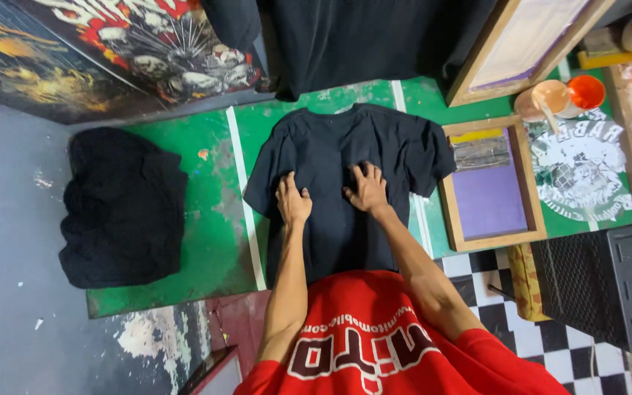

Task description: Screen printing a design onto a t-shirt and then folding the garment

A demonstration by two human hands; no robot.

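Here, left hand (pixel 292 199) and right hand (pixel 366 189), fingers spread flat, gripping nothing, press black shirt (pixel 345 157) on green surface (pixel 213 219); best smoothed outward evenly.

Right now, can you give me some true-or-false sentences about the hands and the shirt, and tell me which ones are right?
1. Both hands, left hand and right hand, press flat on the black T-shirt. True.
2. The T-shirt lies on a yellow board. False: the board is green.
3. A wooden-framed screen lies beside the right hand's side. True.
4. The pile of black cloth is under the hands. False: it lies apart, beyond the left hand.
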